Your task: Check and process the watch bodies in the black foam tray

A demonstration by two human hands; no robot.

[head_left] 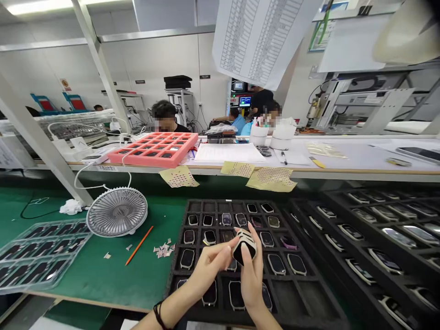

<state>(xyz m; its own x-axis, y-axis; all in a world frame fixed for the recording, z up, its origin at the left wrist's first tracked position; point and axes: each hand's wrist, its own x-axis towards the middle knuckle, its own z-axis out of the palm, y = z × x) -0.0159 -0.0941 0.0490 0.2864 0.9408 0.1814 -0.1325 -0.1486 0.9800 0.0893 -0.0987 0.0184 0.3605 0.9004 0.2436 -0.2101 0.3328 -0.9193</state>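
Note:
Both my hands are raised over a black compartment tray (302,293) filled with several smartwatch cases. My right hand (252,272) grips a small stack of watch cases (244,245), fingers wrapped round its far side. My left hand (211,261) pinches the stack's near left edge with thumb and fingertips. A dark band sits on my left wrist.
More black trays of watch cases (378,238) stand to the right. On the green mat lie a small white fan (117,211), an orange pencil (139,245), paper scraps (164,250) and a clear tray (37,252). A pink tray (156,149) rests on the shelf; people work behind.

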